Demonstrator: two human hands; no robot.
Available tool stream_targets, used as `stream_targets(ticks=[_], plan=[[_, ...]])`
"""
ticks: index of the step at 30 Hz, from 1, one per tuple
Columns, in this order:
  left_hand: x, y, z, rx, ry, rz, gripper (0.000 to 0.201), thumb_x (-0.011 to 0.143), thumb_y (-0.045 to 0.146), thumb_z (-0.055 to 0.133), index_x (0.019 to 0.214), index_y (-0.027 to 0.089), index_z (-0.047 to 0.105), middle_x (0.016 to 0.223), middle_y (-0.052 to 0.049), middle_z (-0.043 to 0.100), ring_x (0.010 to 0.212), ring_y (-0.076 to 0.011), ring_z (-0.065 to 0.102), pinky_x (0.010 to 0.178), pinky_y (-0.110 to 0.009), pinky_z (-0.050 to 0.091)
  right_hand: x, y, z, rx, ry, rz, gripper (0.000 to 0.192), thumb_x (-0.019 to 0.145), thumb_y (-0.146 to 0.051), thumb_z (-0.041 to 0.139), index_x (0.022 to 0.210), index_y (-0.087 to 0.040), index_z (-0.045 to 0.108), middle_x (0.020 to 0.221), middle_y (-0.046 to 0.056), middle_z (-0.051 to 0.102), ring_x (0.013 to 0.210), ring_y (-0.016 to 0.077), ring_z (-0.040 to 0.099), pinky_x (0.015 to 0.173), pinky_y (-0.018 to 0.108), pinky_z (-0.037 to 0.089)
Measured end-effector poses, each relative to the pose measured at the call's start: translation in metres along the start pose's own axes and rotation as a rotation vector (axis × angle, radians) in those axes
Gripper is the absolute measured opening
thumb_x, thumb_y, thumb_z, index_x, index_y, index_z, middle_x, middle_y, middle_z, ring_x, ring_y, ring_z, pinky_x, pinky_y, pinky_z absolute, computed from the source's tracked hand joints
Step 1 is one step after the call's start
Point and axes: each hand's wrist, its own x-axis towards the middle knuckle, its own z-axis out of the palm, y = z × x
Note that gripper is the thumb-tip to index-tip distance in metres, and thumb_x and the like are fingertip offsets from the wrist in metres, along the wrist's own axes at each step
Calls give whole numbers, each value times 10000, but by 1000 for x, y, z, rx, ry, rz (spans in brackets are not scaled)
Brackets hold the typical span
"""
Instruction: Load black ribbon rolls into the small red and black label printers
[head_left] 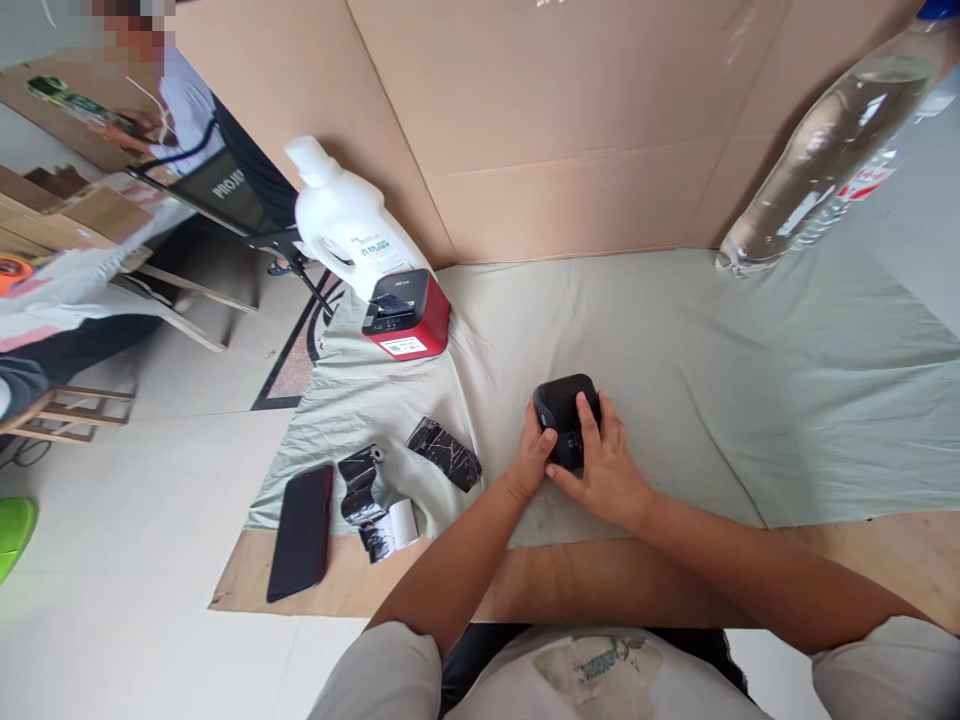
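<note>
One tall cardboard panel (585, 130) stands behind the red box (435, 320), and a pale cloth (750, 400) spreads under that box and far to its right, over a wooden table (900, 545). Well to the red box's right, a clear bottle (825, 150) leans in the view against the panel. Just behind the red box is a white jug (367, 230) with a handle. A dark phone (300, 535) lies nearer the person and left of the red box.

The black device (562, 395) is to the right of the red box and nearer the person; I cannot tell whether it rests on the cloth. Both hands hold it in a narrow grip: the left hand (531, 450) closes on its left side with the thumb at the near edge, and the right hand (611, 475) curls over its right side, one finger laid on top.

Between the phone and the device, nearer than the red box, lie a crinkled black sheet (444, 453), a curled black strip (356, 480) and a small white roll (403, 523).
</note>
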Motion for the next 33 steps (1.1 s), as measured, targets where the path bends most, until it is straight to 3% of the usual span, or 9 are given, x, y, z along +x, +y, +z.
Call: stream_targets(ticks=[2, 5, 9, 12, 16, 19, 22, 27, 33], plan=[[2, 1, -4, -7, 28, -23, 687, 792, 573, 731, 1351, 240, 510, 1327, -115, 606, 1270, -291, 563, 1127, -476, 415, -4, -1, 3, 65, -38, -14, 784, 871, -595, 591, 1543, -381, 250, 1608, 127, 202, 1391, 455, 374, 1091, 695, 379], [5, 1, -7, -35, 91, -40, 629, 781, 517, 759, 1300, 232, 546, 1221, -97, 648, 1170, -292, 615, 1076, -485, 449, 8, 9, -3, 219, -8, 57, 570, 940, -575, 483, 1445, -326, 401, 1521, 137, 347, 1396, 367, 400, 1115, 625, 396], [6, 2, -7, 22, 13, -25, 635, 768, 507, 774, 1299, 234, 557, 1247, -97, 639, 1205, -296, 591, 1103, -483, 426, 25, 23, -2, 506, -69, 231, 964, 812, -662, 635, 1559, -272, 168, 1523, 185, 360, 1359, 331, 468, 1076, 556, 470], [6, 2, -8, 47, -21, -38, 630, 781, 508, 765, 1310, 240, 552, 1276, -94, 629, 1228, -294, 578, 1116, -477, 420, 27, 30, 5, 621, -169, 251, 1129, 762, -643, 711, 1588, -269, 38, 1532, 181, 370, 1386, 320, 459, 1139, 546, 419], [9, 0, -10, 0, -51, -94, 633, 780, 570, 746, 1293, 236, 585, 1287, -95, 641, 1260, -302, 568, 1126, -471, 412, 24, 38, 10, 654, -177, 241, 1190, 735, -638, 741, 1590, -248, 11, 1528, 185, 378, 1399, 313, 450, 1177, 547, 368], [14, -1, -8, -114, -3, -154, 566, 850, 679, 585, 1171, 221, 669, 1223, -91, 689, 1262, -309, 577, 1113, -483, 428, 24, 42, 11, 622, -163, 236, 1184, 730, -623, 754, 1592, -240, 38, 1539, 191, 365, 1411, 315, 432, 1185, 548, 350], [17, -4, -8, -155, 34, -197, 516, 877, 649, 549, 1091, 207, 707, 1167, -84, 721, 1248, -319, 591, 1098, -501, 442, 24, 42, 10, 568, -145, 227, 1169, 728, -623, 753, 1595, -236, 72, 1552, 188, 358, 1424, 324, 415, 1186, 552, 342], [17, -12, -16, -92, 36, -161, 476, 855, 510, 637, 1250, 246, 657, 1266, -73, 679, 1269, -302, 574, 1095, -470, 447, 27, 43, 4, 503, -186, 262, 1144, 738, -641, 729, 1601, -228, 102, 1560, 180, 373, 1427, 329, 418, 1175, 549, 360], [14, -5, -24, -97, -55, -280, 707, 815, 478, 685, 1454, 260, 474, 1329, -72, 621, 1062, -242, 634, 932, -392, 516, 30, 49, -2, 675, -275, 300, 1173, 737, -663, 719, 1613, -233, 69, 1606, 149, 321, 1473, 332, 349, 1230, 549, 252]])
